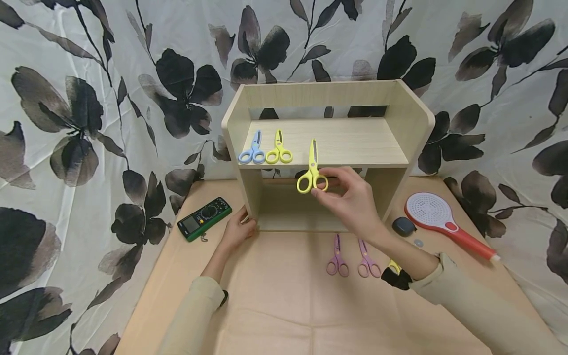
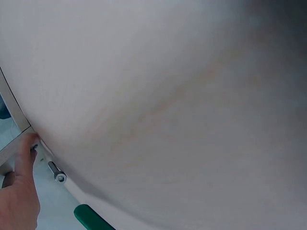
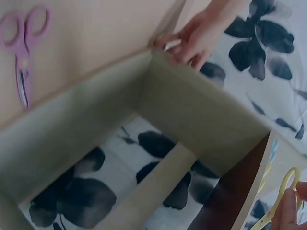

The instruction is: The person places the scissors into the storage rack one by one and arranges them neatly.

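My right hand pinches one handle ring of a pair of yellow scissors, blades up, in front of the wooden shelf's upper board. On that board, at the left, lie blue scissors and a second yellow pair. With my left hand I grip the lower left front corner of the shelf; the right wrist view also shows this hand at the corner. Two purple pairs of scissors lie on the table. Another yellow pair is mostly hidden by my right wrist.
Left of the shelf lies a green and black multimeter, with a small metal bolt-like piece near it. A red and white hairbrush, a small dark rounded object and a grey disc lie right of the shelf.
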Tool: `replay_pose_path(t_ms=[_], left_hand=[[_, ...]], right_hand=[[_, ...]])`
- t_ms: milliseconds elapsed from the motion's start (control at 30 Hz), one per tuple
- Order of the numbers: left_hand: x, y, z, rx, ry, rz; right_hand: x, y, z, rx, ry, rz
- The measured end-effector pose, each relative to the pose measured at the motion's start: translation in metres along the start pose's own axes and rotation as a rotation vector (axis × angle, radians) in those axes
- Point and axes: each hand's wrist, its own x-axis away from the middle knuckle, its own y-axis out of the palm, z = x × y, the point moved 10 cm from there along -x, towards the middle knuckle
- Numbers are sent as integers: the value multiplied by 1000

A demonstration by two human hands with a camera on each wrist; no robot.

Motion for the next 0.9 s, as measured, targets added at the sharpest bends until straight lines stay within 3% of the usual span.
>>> replay_pose_path(t_ms=[200,400,900], left_hand=[[-1,-2,0,-8,-4,3],[1,-1,2,13,9,-2],[0,-2,0,22,-3,-2]], right_hand=[[-41,-2,6,130,18,16],[-67,4,13,228,41,-10],[-98,19,38,273,314,-255]])
